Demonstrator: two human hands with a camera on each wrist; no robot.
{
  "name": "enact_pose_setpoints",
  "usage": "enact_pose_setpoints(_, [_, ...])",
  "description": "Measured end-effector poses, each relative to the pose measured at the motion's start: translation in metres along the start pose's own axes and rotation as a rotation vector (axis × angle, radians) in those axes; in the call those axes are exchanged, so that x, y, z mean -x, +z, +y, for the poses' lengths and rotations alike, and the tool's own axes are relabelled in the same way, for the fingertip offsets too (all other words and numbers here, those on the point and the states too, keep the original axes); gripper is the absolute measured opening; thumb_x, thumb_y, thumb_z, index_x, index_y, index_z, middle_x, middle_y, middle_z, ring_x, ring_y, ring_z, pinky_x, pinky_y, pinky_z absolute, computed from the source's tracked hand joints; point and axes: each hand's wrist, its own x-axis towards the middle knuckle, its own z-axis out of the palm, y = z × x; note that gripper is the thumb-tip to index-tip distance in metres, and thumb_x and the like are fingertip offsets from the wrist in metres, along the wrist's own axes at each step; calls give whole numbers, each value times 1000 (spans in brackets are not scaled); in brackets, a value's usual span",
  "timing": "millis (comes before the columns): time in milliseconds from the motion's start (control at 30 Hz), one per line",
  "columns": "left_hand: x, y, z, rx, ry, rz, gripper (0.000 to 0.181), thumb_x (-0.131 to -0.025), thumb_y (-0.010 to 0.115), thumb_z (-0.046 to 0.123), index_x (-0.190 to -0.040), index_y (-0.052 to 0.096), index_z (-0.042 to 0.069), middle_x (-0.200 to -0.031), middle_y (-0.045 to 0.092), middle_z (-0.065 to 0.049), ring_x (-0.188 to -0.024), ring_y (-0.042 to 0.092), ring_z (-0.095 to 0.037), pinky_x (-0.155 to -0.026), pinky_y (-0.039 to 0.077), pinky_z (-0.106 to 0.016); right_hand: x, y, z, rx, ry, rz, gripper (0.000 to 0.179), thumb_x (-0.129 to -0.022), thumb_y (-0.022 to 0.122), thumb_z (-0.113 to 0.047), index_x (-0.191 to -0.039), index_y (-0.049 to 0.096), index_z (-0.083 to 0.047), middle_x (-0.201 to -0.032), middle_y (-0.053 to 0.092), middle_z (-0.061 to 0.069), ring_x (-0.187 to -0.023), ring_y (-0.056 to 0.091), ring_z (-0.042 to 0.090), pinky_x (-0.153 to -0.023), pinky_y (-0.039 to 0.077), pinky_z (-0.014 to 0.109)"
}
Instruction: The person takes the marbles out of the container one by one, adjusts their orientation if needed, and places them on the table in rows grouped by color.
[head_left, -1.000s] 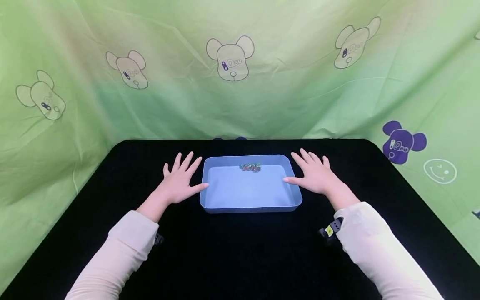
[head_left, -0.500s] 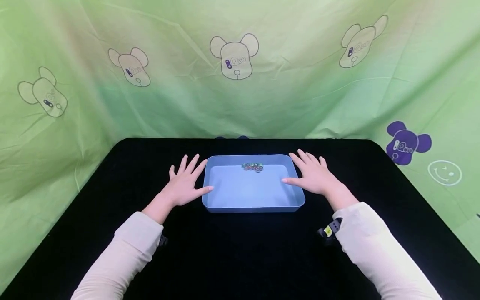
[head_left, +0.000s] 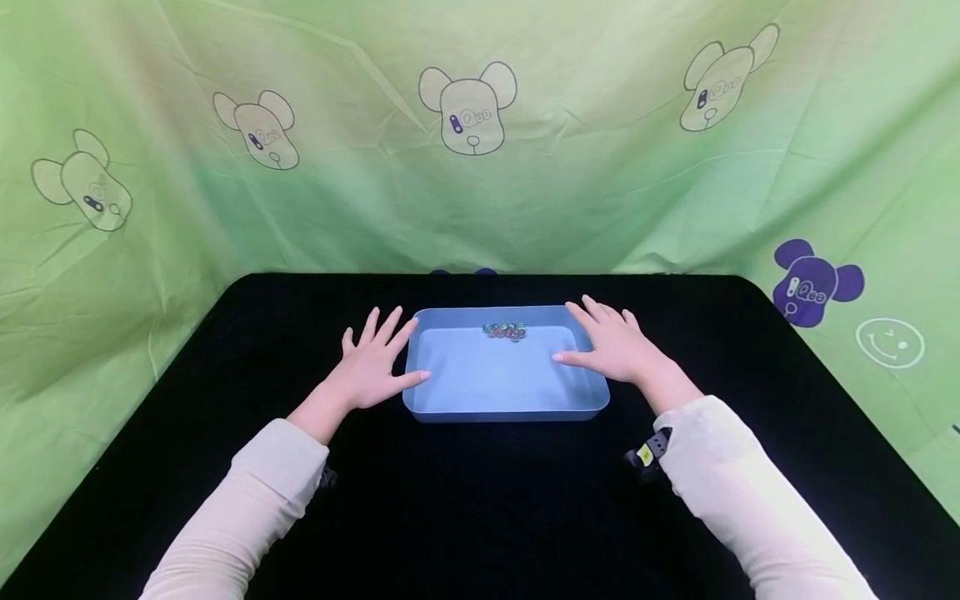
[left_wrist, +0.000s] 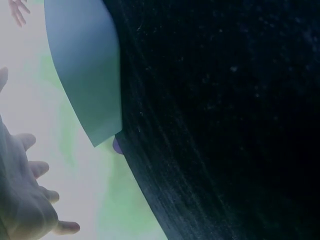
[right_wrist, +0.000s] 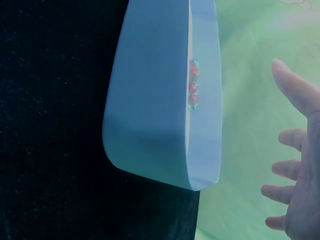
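Note:
A shallow blue tray (head_left: 495,417) lies on the black table, seen whole in the head view. Several small glass marbles (head_left: 506,332), reddish and green, cluster against its far wall; the right wrist view also shows these marbles (right_wrist: 193,85). My left hand (head_left: 369,371) is spread at the tray's left side, its thumb overlapping the rim in the head view. On the opposite side my right hand (head_left: 618,346) has its fingers spread, thumb and index finger over the tray's right edge. Neither hand holds anything; both wrist views show the fingers extended, apart from the tray walls.
The black table (head_left: 480,508) runs back to a green cloth backdrop (head_left: 337,208) printed with bear faces. A small dark device with a yellow label (head_left: 647,454) is strapped at the right wrist, beside the white sleeve (head_left: 750,492).
My left hand has shifted right toward the tray, its thumb now over the left rim. My right hand has moved left, further over the right edge. The marbles stay in place within the tray.

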Motion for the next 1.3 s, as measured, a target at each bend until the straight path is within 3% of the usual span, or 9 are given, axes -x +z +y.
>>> enact_pose_setpoints(200, [3,-1,0,42,15,8,84,-73,28,73,-140,12,24,-144,3,-5,-128,-6,-31,-88,6,-63,-2,1,-3,-1,-13,-4,90,-74,47,-63,-138,18,-6,-139,13,23,-124,12,40,-94,5,56])
enact_pose_setpoints(533, [-1,6,-3,-16,18,-20,84,-75,29,71,-140,15,20,-144,3,-6,-128,-4,-33,-89,10,-62,-7,8,-6,-2,-45,-5,90,-74,46,-63,-137,20,-5,-139,13,22,-124,15,39,-95,10,53])
enact_pose_setpoints(933, [-7,11,0,-1,53,13,82,-76,31,70,-140,15,20,-144,1,-3,-128,-5,-32,-89,11,-61,-15,14,-11,3,-81,-7,88,-75,46,-62,-137,21,-4,-138,17,23,-125,16,36,-96,11,51])
enact_pose_setpoints(1300, [-8,11,4,-17,39,-21,82,-76,30,70,-140,15,20,-144,2,-3,-128,-3,-33,-89,13,-61,-22,22,-14,-14,-100,-8,85,-77,47,-60,-136,24,-3,-137,21,23,-124,19,37,-96,13,51])
